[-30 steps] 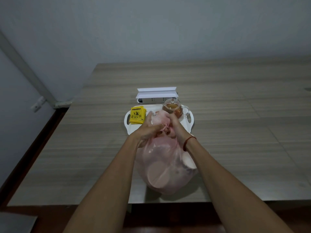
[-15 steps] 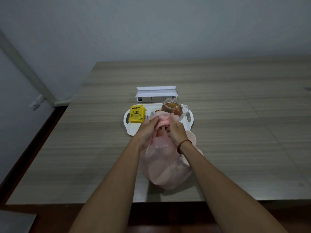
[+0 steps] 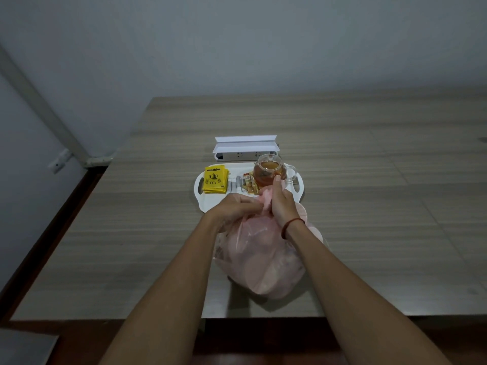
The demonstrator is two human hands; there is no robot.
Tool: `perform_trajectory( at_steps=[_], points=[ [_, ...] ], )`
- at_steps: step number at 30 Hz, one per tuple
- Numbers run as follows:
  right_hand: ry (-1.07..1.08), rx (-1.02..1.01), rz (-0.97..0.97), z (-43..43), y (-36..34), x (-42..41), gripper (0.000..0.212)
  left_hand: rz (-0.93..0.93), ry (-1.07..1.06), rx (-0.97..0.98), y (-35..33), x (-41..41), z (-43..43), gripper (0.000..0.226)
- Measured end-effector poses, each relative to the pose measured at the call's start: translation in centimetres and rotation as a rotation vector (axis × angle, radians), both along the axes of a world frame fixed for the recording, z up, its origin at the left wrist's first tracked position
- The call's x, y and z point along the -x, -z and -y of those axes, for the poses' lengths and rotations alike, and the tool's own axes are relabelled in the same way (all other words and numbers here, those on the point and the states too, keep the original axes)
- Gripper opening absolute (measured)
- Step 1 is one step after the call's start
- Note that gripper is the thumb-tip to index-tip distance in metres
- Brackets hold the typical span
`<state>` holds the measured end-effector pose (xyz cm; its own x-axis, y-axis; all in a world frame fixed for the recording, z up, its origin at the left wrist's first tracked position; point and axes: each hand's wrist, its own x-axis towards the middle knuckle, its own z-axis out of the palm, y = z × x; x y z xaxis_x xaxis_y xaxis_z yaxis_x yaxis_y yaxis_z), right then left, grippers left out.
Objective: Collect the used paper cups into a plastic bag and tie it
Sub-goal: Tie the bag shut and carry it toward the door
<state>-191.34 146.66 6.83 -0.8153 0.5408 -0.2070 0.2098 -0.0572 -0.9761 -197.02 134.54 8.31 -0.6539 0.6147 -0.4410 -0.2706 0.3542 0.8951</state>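
The fingers of the left hand (image 3: 233,206) are closed around a gathered fold of the pink plastic bag (image 3: 259,262) at its neck, and the fingers of the right hand (image 3: 281,204) are likewise pinched shut on the bunched top of the same bag, which is drawn up between the two hands. A red band (image 3: 290,227) is worn at the right wrist. The bag is seen resting on the table (image 3: 369,206) near its front edge, bulging and translucent; pale rounded shapes are made out inside it, though individual paper cups cannot be told apart. Just behind the hands a white tray (image 3: 208,201) is set on the table, and on it are laid a stack of yellow tea sachets (image 3: 214,179), some small packets (image 3: 249,184) and a glass teapot (image 3: 268,169) filled with amber liquid. Behind the tray a white box (image 3: 245,147) is placed with its lid raised.
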Motion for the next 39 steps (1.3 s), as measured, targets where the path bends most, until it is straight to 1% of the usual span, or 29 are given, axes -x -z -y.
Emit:
perform_trajectory(
  at_steps=[1, 2, 4, 5, 6, 9, 10, 12, 13, 15, 16, 19, 20, 21, 24, 25, 26, 28, 29, 31, 33, 35, 36, 39],
  points=[
    [-0.004, -0.018, -0.004, -0.1, 0.1, 0.0, 0.070, -0.053, -0.035, 0.021, 0.2, 0.1, -0.1, 0.011],
    [-0.005, -0.034, -0.005, -0.3, 0.2, 0.1, 0.067, -0.095, -0.074, 0.041, 0.1, 0.0, -0.2, 0.012],
    [-0.015, -0.035, 0.002, -0.3, 0.0, 0.0, 0.063, -0.121, -0.132, 0.084, -0.1, -0.1, -0.4, 0.041],
    [-0.029, -0.048, 0.001, -0.3, -0.1, -0.1, 0.063, -0.126, -0.142, 0.101, -0.3, -0.2, -0.6, 0.049],
    [-0.050, -0.072, -0.001, -0.4, -0.1, -0.3, 0.064, -0.142, -0.130, 0.115, -0.5, -0.2, -0.8, 0.048],
    [-0.084, -0.126, -0.033, 0.2, -0.1, -0.3, 0.064, -0.254, -0.070, 0.212, -0.9, -0.3, -1.5, 0.020],
    [-0.085, -0.140, -0.060, 0.5, 0.1, -0.2, 0.063, -0.299, -0.063, 0.252, -1.0, -0.3, -1.8, 0.015],
    [-0.079, -0.162, -0.064, 1.1, 0.4, 0.2, 0.066, -0.380, -0.095, 0.282, -0.8, -0.3, -2.1, 0.022],
    [-0.069, -0.159, -0.058, 1.2, 0.4, 0.2, 0.064, -0.394, -0.115, 0.257, -0.9, -0.4, -2.2, 0.025],
    [-0.036, -0.132, -0.061, 1.2, 0.3, -0.1, 0.054, -0.348, -0.141, 0.155, -1.5, -0.7, -2.1, 0.029],
    [-0.019, -0.145, -0.060, 1.1, 0.2, -0.2, 0.052, -0.307, -0.123, 0.132, -1.9, -0.7, -1.9, 0.033],
    [-0.005, -0.210, -0.061, 0.9, 0.3, -0.3, 0.055, -0.169, 0.016, 0.131, -2.8, -0.5, -1.4, 0.034],
    [0.002, -0.209, -0.064, 0.9, 0.4, -0.3, 0.055, -0.115, 0.033, 0.111, -3.0, -0.5, -1.2, 0.033],
    [0.007, -0.202, -0.061, 0.8, 0.5, -0.1, 0.055, -0.042, 0.023, 0.070, -3.3, -0.4, -1.1, 0.034],
    [0.012, -0.155, -0.049, 0.7, 0.7, 0.1, 0.055, 0.244, -0.057, -0.160, -3.6, 0.1, -0.5, 0.035],
    [0.014, -0.133, -0.058, 0.7, 0.6, 0.0, 0.053, 0.292, -0.092, -0.200, -3.5, 0.5, -0.4, 0.034],
    [0.017, -0.110, -0.069, 0.7, 0.6, 0.0, 0.052, 0.287, -0.118, -0.191, -3.1, 0.8, -0.2, 0.031],
    [0.014, -0.101, -0.083, 0.5, 0.9, 0.1, 0.053, 0.171, -0.077, -0.049, -2.4, 1.3, -0.1, 0.018],
    [0.005, -0.112, -0.077, 0.5, 1.0, 0.0, 0.055, 0.101, -0.013, 0.045, -2.1, 1.5, -0.1, 0.019],
    [-0.018, -0.147, -0.047, 0.4, 1.4, -0.2, 0.059, -0.014, 0.108, 0.189, -2.3, 1.6, -0.1, 0.028],
    [-0.029, -0.177, -0.028, 0.1, 1.7, -0.3, 0.062, -0.115, 0.162, 0.283, -2.9, 1.8, -0.1, 0.023],
    [-0.025, -0.196, -0.016, -0.2, 1.6, -0.5, 0.056, -0.171, 0.108, 0.314, -3.4, 1.8, -0.3, 0.017],
    [-0.024, -0.220, -0.006, -0.2, 1.5, -0.5, 0.052, -0.186, 0.058, 0.304, -3.4, 2.0, -0.3, 0.018],
    [0.039, -0.371, 0.051, -1.0, 1.8, -0.8, 0.049, -0.276, -0.067, 0.327, -2.5, 3.1, 0.6, 0.018]
  ],
)
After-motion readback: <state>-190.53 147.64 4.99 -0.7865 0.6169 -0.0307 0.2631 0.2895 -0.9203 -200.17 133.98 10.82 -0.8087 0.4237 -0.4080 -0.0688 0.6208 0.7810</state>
